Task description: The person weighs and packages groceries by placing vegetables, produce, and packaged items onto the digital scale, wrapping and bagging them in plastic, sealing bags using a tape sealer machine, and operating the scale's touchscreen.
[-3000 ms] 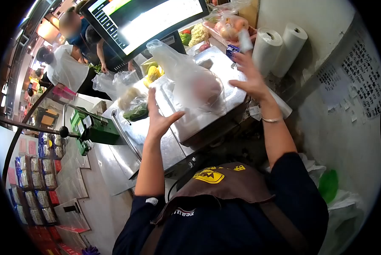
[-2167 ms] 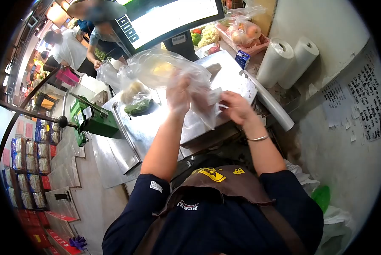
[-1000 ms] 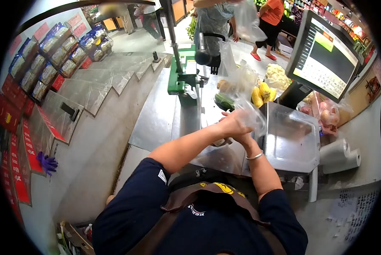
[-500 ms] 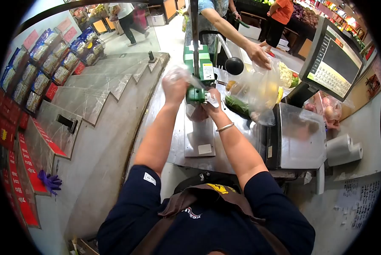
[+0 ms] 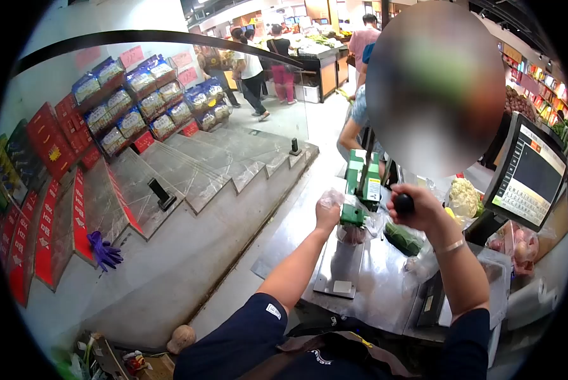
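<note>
Two hands on the job, and it's all happening at the green device (image 5: 363,174) on the metal counter (image 5: 385,297)! Left hand (image 5: 327,215) is curled tight, fingers closed over a wad of the clear plastic bag (image 5: 352,236), with crumpled film poking out above the fist. That fist sits right up against the device's left side. And the bag's filled part? Lower and to the right of the left-hand grip, tucked beneath the front of the device and over its metal base plate (image 5: 336,269); whether it rests on the plate, I can't tell. Reddish-brown contents in there, too blurred to name.

Over to the right hand (image 5: 423,210): fingers wrapped firmly around a black knob (image 5: 403,203), well apart from the bag's filled part. Between and below the hands, a green vegetable (image 5: 404,239) lies on the counter, with the cauliflower (image 5: 463,197) beyond the right hand.
</note>
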`<state>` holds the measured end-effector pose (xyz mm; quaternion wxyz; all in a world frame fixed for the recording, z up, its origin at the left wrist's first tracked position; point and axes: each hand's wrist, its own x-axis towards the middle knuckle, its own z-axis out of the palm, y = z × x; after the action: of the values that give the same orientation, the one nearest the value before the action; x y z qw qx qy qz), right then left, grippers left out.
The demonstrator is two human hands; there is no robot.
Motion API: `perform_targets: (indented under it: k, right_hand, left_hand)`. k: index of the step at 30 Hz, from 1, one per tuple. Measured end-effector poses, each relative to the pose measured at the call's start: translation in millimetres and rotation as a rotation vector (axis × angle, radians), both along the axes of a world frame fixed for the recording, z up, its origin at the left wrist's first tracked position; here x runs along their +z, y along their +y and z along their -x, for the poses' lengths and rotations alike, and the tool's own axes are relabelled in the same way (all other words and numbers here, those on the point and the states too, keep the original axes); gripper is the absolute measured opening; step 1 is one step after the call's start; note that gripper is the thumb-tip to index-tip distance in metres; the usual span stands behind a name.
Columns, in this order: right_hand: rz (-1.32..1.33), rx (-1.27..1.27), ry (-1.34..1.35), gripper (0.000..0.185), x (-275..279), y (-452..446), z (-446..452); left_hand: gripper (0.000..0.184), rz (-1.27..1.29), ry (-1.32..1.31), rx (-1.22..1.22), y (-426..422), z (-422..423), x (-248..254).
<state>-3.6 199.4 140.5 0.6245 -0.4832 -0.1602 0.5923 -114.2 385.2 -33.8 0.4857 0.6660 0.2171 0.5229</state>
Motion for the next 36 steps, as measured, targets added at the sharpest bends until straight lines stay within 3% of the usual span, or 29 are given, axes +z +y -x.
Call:
perform_targets:
  k: [1,3,5,8,9,11,13,15,17,18,19,21,23,25,26,28,30,35,36]
  right_hand:
    - [-0.016,-0.012,-0.012,0.019,-5.5,-13.5,4.4]
    - [-0.059,0.164,-0.320,0.020,-55.5,-33.4,10.7]
    - [0.136,0.271,-0.398,0.021,-86.4,-61.6,62.3]
    - [0.163,0.124,-0.514,0.016,-222.0,-91.3,113.0]
    - [-0.002,-0.027,-0.479,0.017,-231.8,-93.9,124.5]
    - [0.031,-0.049,-0.467,0.017,-221.9,-90.8,128.3]
    - [0.088,0.131,-0.444,0.017,-203.7,-92.2,114.7]
    - [0.039,0.124,-0.559,0.025,-184.0,-82.9,107.3]
    - [-0.168,0.046,-0.424,0.040,-141.6,-79.4,95.0]
    - [-0.266,-0.155,-0.173,0.044,-143.9,-74.9,94.9]
    - [-0.286,-0.241,-0.277,0.039,-143.4,-78.0,95.0]
    - [-0.336,-0.356,-0.517,0.042,-141.0,-87.3,93.0]
    - [-0.142,-0.495,-0.990,0.045,-158.6,-108.5,98.9]
    - [0.148,-0.870,-1.120,0.050,-206.9,-126.9,81.4]
    - [0.176,-0.950,-1.161,0.060,-226.7,-139.7,62.5]
    - [0.368,-1.128,-1.342,0.073,-252.9,-143.7,29.7]
    - [0.501,-1.095,-1.437,0.086,-245.4,-131.8,-8.0]
    - [0.842,-1.105,-1.193,0.077,-208.0,-93.0,-78.5]
    - [0.818,-0.985,-1.159,0.067,-206.8,-90.7,-90.7]
  left_hand:
    - [0.009,0.014,-0.024,-0.003,-4.6,-3.1,0.3]
    - [0.008,0.081,-0.015,-0.003,-2.6,-2.3,-0.9]
    - [0.021,0.159,0.074,-0.022,6.3,-1.6,-10.2]
    - [0.020,0.073,0.172,-0.022,-3.1,12.4,8.8]
    - [0.020,0.033,0.206,-0.031,-5.8,16.2,11.0]
    - [0.020,0.085,0.227,-0.115,-11.0,27.3,22.2]
    - [0.022,-0.215,0.221,-0.094,-20.5,36.9,40.6]
    - [0.022,-0.019,0.110,-0.412,2.5,40.5,26.2]
    - [0.015,0.070,0.335,-0.462,-17.0,46.5,71.9]
    - [0.017,-0.001,0.272,-0.540,-16.1,39.8,73.3]
    - [0.007,-0.085,0.332,-0.512,-23.9,34.5,79.9]
    - [0.014,0.040,0.327,-0.393,-43.8,21.8,94.0]
    - [0.017,-0.096,0.274,-0.408,-40.2,9.5,84.1]
    - [0.016,-0.073,0.246,-0.364,-59.0,-1.6,82.3]
    - [0.016,0.087,0.230,-0.253,-83.6,-9.5,88.2]
    - [0.017,0.159,0.180,-0.256,-106.4,-21.0,83.0]
    - [0.019,0.249,0.142,-0.267,-124.2,-33.2,75.8]
    - [0.023,0.394,0.048,-0.349,-158.3,-49.4,38.7]
    - [0.023,0.424,0.000,-0.362,-162.1,-52.0,25.5]
